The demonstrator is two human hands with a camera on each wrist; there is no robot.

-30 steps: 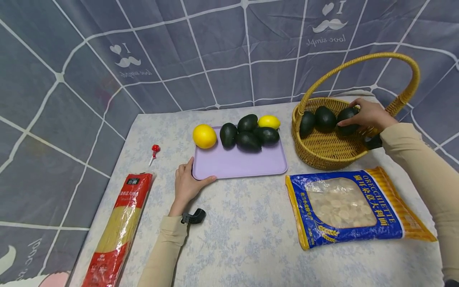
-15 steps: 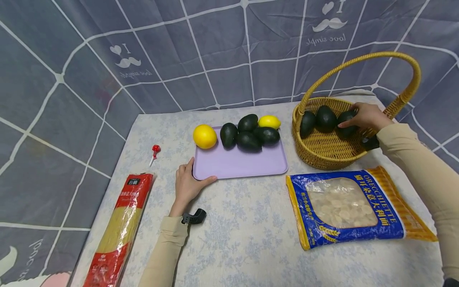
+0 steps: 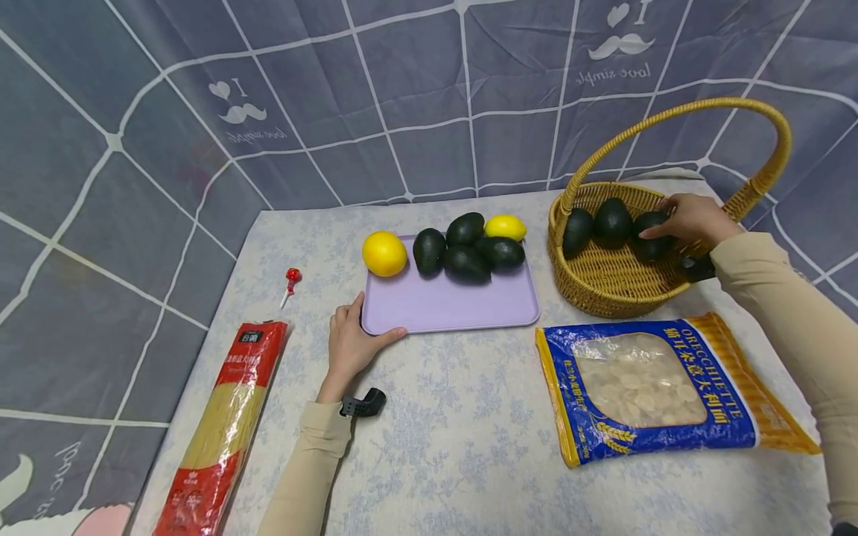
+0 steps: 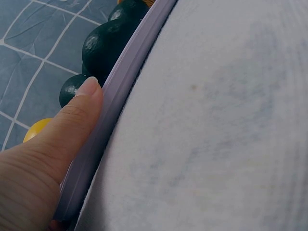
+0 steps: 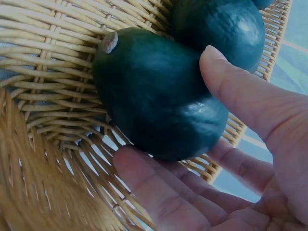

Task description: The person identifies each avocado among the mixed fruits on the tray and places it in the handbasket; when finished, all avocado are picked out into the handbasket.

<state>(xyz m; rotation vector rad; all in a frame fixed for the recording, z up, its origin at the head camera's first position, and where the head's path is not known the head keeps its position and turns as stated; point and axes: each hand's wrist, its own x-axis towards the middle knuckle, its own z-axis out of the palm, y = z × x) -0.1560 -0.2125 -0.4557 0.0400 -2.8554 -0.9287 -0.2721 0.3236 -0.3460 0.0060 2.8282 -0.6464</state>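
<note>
At the front left corner of a lilac tray point(image 3: 456, 309), my left hand point(image 3: 351, 342) holds the edge, its thumb along the front rim. Several dark green avocados point(image 3: 467, 264) and a yellow lemon point(image 3: 506, 228) sit toward the back of the tray. A round yellow fruit point(image 3: 384, 254) lies at its left end. Inside the wicker basket point(image 3: 606, 298), my right hand point(image 3: 700, 218) grips an avocado point(image 5: 159, 96), thumb on one side and fingers underneath. Two more avocados point(image 3: 613, 222) rest beside it, against the basket's back left wall.
A blue bag of orecchiette point(image 3: 640, 387) lies in front of the basket, under the right forearm's side. At left are a red lollipop point(image 3: 292, 277) and a red pack of spaghetti point(image 3: 224, 424). The basket's tall handle point(image 3: 677, 112) arches over its opening. A grey curtain point(image 3: 429, 97) hangs behind.
My right hand has sunk slightly into the basket with the avocado. My left hand stays at the tray's corner, and the other things keep their places.
</note>
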